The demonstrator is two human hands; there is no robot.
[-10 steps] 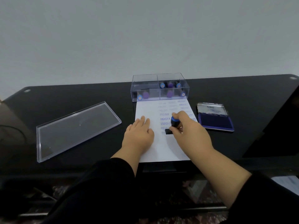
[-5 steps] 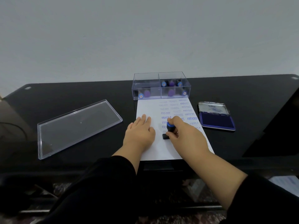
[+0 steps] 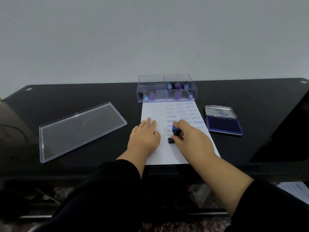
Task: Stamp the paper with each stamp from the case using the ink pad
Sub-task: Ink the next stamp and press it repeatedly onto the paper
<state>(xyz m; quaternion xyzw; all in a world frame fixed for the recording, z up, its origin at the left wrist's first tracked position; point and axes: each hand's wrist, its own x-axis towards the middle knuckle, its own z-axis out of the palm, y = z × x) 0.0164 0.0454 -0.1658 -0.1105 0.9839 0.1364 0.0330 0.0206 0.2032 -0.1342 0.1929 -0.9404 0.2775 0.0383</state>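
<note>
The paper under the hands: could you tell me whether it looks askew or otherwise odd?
Slightly. The paper lies skewed, its right edge slanting away from the case, and its near edge overhangs the table front.

Case point(image 3: 167, 91) behind paper point(image 3: 167, 153), lid point(image 3: 80, 129) left, ink pad point(image 3: 223, 123) right.

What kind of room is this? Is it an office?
Probably a desk at home or in a small office. There's a glossy black table against a bare wall, a paper covered in office words like FRAGILE and AMENDED, and an ink pad.
</note>
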